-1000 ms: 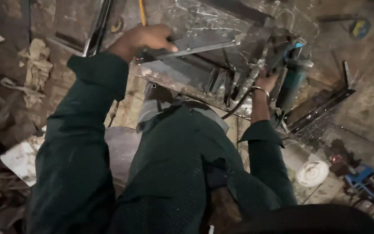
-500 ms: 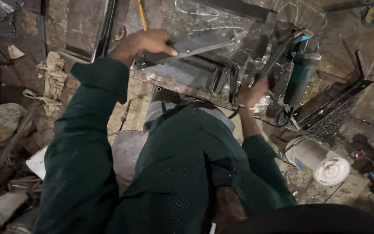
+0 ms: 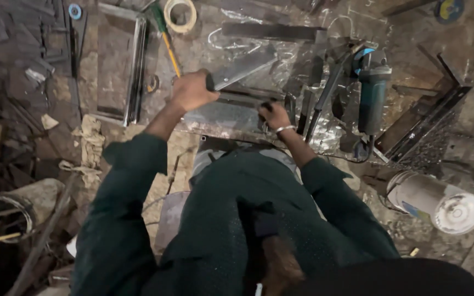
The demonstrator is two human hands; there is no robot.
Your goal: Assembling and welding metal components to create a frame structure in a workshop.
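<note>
I see right hand (image 3: pixel 274 116) pressing flat on grey steel plate (image 3: pixel 223 115), fingers spread, likely steadying it | left hand (image 3: pixel 192 90) at ten o'clock of it, fist clenched around metal strip (image 3: pixel 242 68) angled over plate | angle grinder (image 3: pixel 372 96) lies at three o'clock | tape roll (image 3: pixel 179 13) at twelve, farthest.

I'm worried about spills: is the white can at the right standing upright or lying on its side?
On its side. The white can lies on the floor with its round end facing the camera; whether that end is sealed cannot be told.
</note>
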